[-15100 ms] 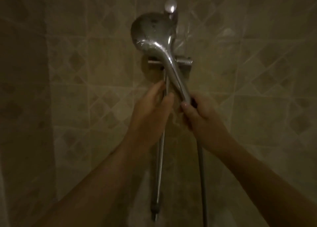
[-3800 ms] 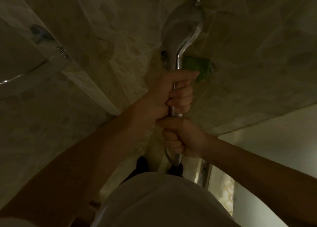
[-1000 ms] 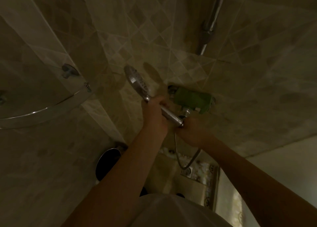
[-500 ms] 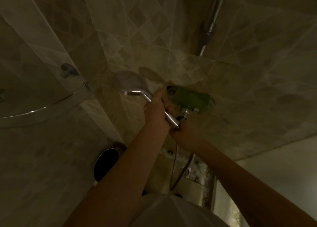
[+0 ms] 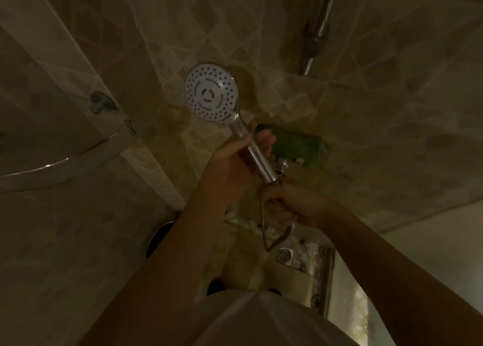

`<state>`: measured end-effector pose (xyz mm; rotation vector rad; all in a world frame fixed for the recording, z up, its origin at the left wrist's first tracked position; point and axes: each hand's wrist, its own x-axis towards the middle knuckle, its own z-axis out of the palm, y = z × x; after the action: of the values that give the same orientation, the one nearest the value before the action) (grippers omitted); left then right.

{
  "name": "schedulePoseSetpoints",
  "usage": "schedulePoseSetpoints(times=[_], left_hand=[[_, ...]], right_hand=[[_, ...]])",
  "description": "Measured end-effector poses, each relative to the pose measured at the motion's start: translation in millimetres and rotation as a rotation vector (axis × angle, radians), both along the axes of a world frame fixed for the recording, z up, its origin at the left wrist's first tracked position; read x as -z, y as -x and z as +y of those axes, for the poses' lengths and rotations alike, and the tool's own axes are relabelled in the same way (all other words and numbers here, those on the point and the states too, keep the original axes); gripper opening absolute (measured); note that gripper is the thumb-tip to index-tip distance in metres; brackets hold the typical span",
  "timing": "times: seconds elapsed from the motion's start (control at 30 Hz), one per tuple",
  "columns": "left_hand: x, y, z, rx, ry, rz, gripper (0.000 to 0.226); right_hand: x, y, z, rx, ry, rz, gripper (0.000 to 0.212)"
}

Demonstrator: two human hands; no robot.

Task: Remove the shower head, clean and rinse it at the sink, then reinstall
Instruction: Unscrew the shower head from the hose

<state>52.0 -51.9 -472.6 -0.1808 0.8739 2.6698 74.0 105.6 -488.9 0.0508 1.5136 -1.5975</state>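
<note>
The shower head [image 5: 211, 95] is now turning its perforated white face toward the camera, where half a second ago only its chrome back and edge were showing, so the handle is being rotated in the hands. It is sitting off its wall rail [image 5: 317, 29], which is standing at about 1 o'clock from it, well apart. The left hand [image 5: 235, 160] is making a clenched grip around the chrome handle, thumb and fingers wrapping it just below the face. The right hand [image 5: 292, 204] is grasping the hose [image 5: 274, 238] end at the handle's base, at 5 o'clock from the face, with the hose looping down beneath it. The green mixer valve [image 5: 295, 147] is lying just behind the handle. Judging by the opposed grips and the turning face, the handle is probably being unscrewed from the hose; whether the thread is free yet cannot be told, so the sink step is not yet reachable.
</note>
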Motion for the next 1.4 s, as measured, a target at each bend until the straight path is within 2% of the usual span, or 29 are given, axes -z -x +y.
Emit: schedulePoseSetpoints(times=[0.2,0.27,0.3,0.33,0.4,0.47,0.53,0.6,0.73,0.83,0.93,1.0,1.1,1.2,1.3,1.37,1.4], left_hand=[[1,13,10,0.024,-0.114,-0.083,0.042],[4,15,12,-0.001,-0.035,-0.125,0.028],[5,17,14,-0.021,0.028,-0.161,0.023],[7,19,16,-0.047,0.081,-0.204,0.030],[8,22,22,-0.112,0.201,-0.318,0.042],[11,21,27,-0.225,0.308,-0.423,0.040],[15,20,30,-0.321,0.365,-0.448,0.038],[14,19,34,-0.342,0.366,-0.415,0.032],[9,15,35,-0.338,0.345,-0.289,0.009],[14,8,26,-0.229,0.297,-0.112,0.033],[17,3,13,-0.127,0.327,0.012,0.042],[17,1,5,-0.135,0.350,0.029,0.035],[17,-1,-3,-0.189,0.514,0.035,0.027],[18,-4,-3,-0.256,0.604,0.042,0.031],[23,-9,1,-0.308,0.662,0.100,0.043],[26,-9,3,-0.260,0.578,0.107,0.045],[26,-8,3,-0.210,0.451,0.084,0.047]], right_hand=[[10,-2,-8,-0.115,0.075,-0.079,0.035],[15,-2,-8,-0.058,0.010,-0.056,0.036],[17,-2,-8,-0.023,-0.074,-0.011,0.036],[19,-3,-9,0.012,-0.198,0.067,0.035],[24,-5,-11,0.082,-0.504,0.288,0.027],[31,-8,-15,0.113,-0.727,0.546,0.023],[40,-12,-17,0.145,-0.837,0.707,0.016],[44,-12,-16,0.197,-0.881,0.752,0.016],[42,-3,-11,0.269,-0.776,0.706,0.010],[40,1,-7,0.274,-0.692,0.659,0.008],[36,4,-4,0.254,-0.677,0.693,0.014],[33,5,-2,0.213,-0.706,0.713,0.013],[30,5,-1,0.191,-0.765,0.753,0.014],[30,1,-5,0.148,-0.827,0.790,0.013],[31,0,-12,0.172,-0.739,0.745,0.008],[28,0,-14,0.188,-0.649,0.677,0.013],[25,-1,-14,0.190,-0.588,0.610,0.017]])
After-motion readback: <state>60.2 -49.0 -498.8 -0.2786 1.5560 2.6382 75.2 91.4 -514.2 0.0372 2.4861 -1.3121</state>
